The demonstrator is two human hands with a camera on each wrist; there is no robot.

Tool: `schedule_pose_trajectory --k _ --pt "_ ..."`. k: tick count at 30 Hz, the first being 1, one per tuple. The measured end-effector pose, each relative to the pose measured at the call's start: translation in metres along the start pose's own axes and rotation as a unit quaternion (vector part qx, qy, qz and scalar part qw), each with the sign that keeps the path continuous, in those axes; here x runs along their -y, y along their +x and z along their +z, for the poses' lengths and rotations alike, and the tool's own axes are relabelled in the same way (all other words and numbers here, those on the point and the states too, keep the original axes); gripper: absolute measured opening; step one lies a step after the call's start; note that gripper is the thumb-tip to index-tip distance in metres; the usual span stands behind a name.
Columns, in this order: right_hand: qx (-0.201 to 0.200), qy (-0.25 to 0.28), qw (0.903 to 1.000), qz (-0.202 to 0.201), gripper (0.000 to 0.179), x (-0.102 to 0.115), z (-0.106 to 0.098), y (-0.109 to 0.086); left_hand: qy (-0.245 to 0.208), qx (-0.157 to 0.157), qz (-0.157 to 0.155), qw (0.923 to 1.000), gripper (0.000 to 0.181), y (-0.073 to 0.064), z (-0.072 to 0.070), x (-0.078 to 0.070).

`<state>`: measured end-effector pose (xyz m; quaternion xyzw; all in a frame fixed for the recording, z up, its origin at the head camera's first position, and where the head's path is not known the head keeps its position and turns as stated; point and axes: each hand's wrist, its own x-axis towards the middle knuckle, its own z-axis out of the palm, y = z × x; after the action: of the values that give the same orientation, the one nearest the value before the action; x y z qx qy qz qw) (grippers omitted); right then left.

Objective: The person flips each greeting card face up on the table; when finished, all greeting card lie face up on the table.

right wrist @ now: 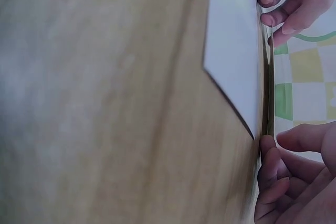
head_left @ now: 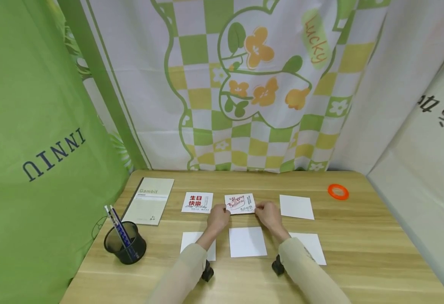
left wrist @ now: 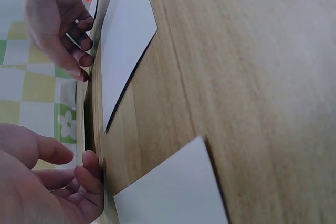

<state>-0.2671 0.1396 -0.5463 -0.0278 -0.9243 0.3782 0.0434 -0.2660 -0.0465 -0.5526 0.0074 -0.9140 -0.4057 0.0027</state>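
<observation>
A white card (head_left: 239, 203) with red "Happy Birthday" lettering is at the middle of the far row. My left hand (head_left: 219, 218) grips its near left corner, and my right hand (head_left: 269, 215) holds its right edge. In the right wrist view the card shows edge-on as a thin strip (right wrist: 271, 87) between the hands, close over the table. There the right hand's fingertips (right wrist: 268, 142) meet one end. Beside the left hand lies another card (head_left: 197, 202) with red Chinese characters. A blank white card (head_left: 297, 207) lies right of my right hand.
Nearer me are three more white cards: one in the middle (head_left: 247, 242), one partly under the left sleeve (head_left: 186, 240), one partly under the right sleeve (head_left: 313, 247). A notebook (head_left: 149, 200) and black mesh pen cup (head_left: 125, 245) stand left; an orange ring (head_left: 338, 191) lies right.
</observation>
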Motion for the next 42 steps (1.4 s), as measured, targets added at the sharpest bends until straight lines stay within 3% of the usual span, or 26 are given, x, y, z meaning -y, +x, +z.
schedule_pose_trajectory --k 10,14,17,20,24,28,32,36,42 --pt "0.012 0.004 0.9998 0.015 0.024 0.000 -0.003 0.000 0.015 0.021 0.009 0.9996 0.026 0.002 -0.001 -0.001" --pt "0.003 0.003 0.9999 0.017 0.022 -0.002 -0.005 0.000 -0.006 0.019 0.015 0.9997 0.018 0.002 -0.001 -0.002" --pt "-0.008 0.005 0.9999 0.013 0.020 -0.002 -0.008 -0.001 -0.022 -0.002 0.039 0.9990 0.022 0.002 0.000 -0.005" --pt "-0.016 0.006 0.9998 0.003 0.021 -0.002 -0.013 -0.001 -0.032 -0.021 0.082 0.9959 0.033 0.003 0.003 -0.010" --pt "-0.022 0.019 0.9995 -0.008 0.022 -0.003 -0.024 0.000 -0.021 -0.031 0.140 0.9895 0.033 0.004 0.009 -0.021" --pt "-0.021 0.041 0.9988 -0.017 0.025 -0.005 -0.043 -0.003 0.012 -0.039 0.168 0.9850 0.033 0.001 0.017 -0.034" --pt "-0.021 0.046 0.9985 -0.022 0.027 -0.009 -0.064 -0.006 0.072 -0.026 0.168 0.9829 0.035 -0.003 0.025 -0.045" --pt "-0.030 0.030 0.9987 -0.029 0.028 -0.022 -0.082 -0.004 0.131 -0.023 0.186 0.9736 0.035 -0.003 0.041 -0.055" --pt "-0.057 0.005 0.9978 -0.032 0.029 -0.052 -0.098 0.009 0.170 -0.010 0.219 0.9608 0.034 -0.001 0.060 -0.073"
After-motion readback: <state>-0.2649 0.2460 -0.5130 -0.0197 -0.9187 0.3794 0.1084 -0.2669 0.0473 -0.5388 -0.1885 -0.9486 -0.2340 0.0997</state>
